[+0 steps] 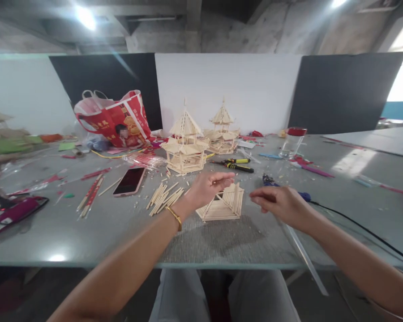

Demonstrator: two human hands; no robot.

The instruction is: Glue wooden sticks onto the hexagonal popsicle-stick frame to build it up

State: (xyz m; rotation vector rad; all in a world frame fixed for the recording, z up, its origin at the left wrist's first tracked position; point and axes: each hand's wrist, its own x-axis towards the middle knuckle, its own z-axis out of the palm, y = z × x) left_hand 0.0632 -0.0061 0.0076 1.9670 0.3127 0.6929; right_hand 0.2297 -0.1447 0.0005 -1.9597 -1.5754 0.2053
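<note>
My left hand (206,190), with a gold bangle at the wrist, reaches over a small frame of pale wooden sticks (221,210) and hides part of it. Its fingers are drawn together; anything between them is too small to make out. To the right of the frame, my right hand (282,203) hovers with finger and thumb pinched, and their contents cannot be made out either. Partly behind that hand lies a blue tool with a black cable, probably a glue gun (304,196). A clear rod (305,261) runs from below the hand past the table edge.
Loose wooden sticks (164,199) and a phone (130,182) lie left of the frame. Behind stand two stick pagodas (184,150) (222,132), with yellow-black pliers (235,164) before them. A red bag (121,120) is back left, a glass (291,145) back right.
</note>
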